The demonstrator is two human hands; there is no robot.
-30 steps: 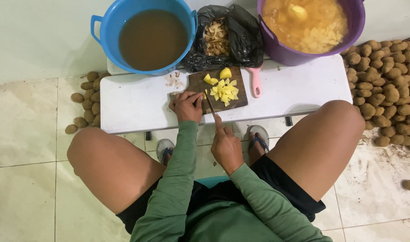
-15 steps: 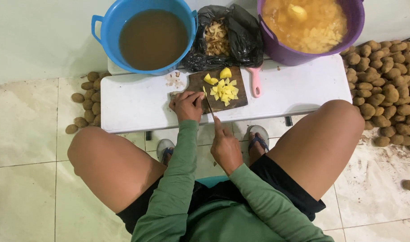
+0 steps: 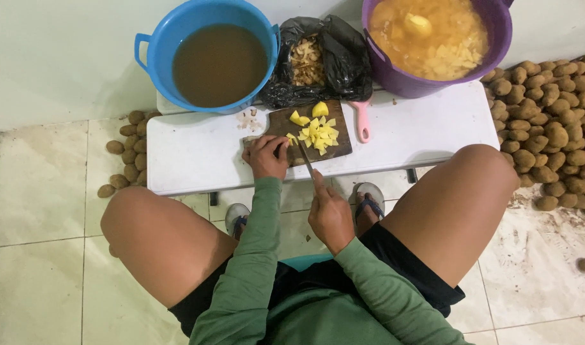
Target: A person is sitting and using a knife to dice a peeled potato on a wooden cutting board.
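Home food-prep corner, tiled floor [image 3: 43, 281], low white table [image 3: 196, 153], potato heaps [image 3: 548, 121], water-filled tubs [image 3: 209, 54]

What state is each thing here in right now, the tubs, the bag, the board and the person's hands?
Blue tub: filled with murky brown water.
Purple tub: full of yellow potato pieces in water.
Black bag: open, peelings inside.
Cutting board: covered with cut yellow pieces.
Left hand: pressing a piece on the board.
Right hand: closed on the knife, blade at the board.
Potato pile: unpeeled, on the floor.
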